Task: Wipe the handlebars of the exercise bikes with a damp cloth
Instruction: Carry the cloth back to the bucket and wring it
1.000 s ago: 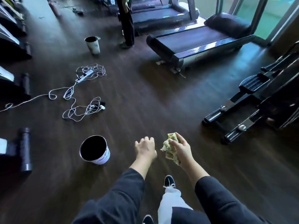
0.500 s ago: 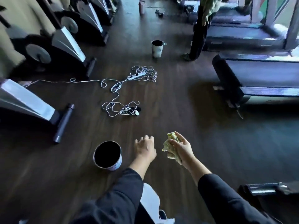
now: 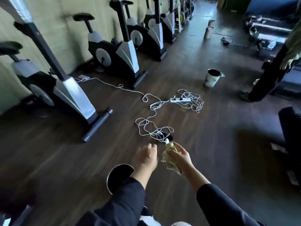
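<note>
My right hand (image 3: 180,158) grips a crumpled yellow-green cloth (image 3: 169,162) in front of me, above the dark wooden floor. Just left of it my left hand (image 3: 146,158) hangs with loosely curled fingers and holds nothing. A row of exercise bikes lines the left wall; the nearest bike (image 3: 65,88) stands at the left and a second bike (image 3: 120,57) behind it. Their handlebars lie above the top edge of the view.
A dark bucket (image 3: 117,175) sits on the floor under my left forearm. A tangle of white cable with a power strip (image 3: 180,100) lies ahead. Farther off stand a white bucket (image 3: 211,78), another person (image 3: 268,75) at the right, and a treadmill (image 3: 291,128).
The view has swung left, away from the treadmills and onto the row of bikes. Both hands keep their pose, the cloth still in my right hand. The dark bucket now lies under my left arm.
</note>
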A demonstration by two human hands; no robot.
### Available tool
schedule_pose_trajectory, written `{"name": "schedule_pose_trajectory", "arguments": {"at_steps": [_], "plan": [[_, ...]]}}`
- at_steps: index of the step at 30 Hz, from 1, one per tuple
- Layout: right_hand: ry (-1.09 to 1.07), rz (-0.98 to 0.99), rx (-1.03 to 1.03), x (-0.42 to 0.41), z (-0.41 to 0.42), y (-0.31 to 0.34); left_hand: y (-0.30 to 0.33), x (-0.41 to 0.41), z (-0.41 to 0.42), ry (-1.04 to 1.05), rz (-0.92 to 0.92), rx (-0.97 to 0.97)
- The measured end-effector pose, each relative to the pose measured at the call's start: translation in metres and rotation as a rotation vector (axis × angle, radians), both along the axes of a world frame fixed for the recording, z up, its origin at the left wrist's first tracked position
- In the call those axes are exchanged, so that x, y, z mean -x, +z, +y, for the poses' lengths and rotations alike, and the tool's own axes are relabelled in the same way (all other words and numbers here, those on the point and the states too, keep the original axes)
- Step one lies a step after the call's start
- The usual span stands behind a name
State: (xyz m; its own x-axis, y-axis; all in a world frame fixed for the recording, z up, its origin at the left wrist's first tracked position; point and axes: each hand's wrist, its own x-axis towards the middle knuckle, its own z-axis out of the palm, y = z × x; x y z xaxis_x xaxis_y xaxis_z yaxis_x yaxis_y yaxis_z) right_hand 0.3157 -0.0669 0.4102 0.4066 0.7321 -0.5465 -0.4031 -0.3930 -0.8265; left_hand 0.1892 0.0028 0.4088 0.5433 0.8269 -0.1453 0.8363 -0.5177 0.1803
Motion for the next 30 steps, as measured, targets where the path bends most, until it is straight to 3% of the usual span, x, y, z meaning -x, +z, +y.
{"name": "schedule_pose_trajectory", "arguments": {"at_steps": [5,11,16,22,27,30], "plan": [[0.185,0.017,0.017,0.01,0.079,0.003,-0.001,0.016,0.053,0.154,-0.017,-0.01],[0.49,-0.04,-0.002,0.036,0.163,0.003,-0.003,0.051,0.09,0.362,-0.171,-0.058],[0.81,0.004,0.02,0.052,0.228,-0.001,-0.001,0.068,0.113,0.568,-0.145,-0.107],[1.138,-0.06,-0.002,0.062,0.288,-0.001,0.004,0.065,0.132,0.733,-0.168,-0.149],[1.331,-0.021,0.095,0.061,0.311,0.004,0.008,0.052,0.135,0.86,-0.193,-0.248],[1.631,-0.257,0.007,0.053,0.314,0.004,0.008,0.043,0.128,0.936,-0.189,-0.215]]}}
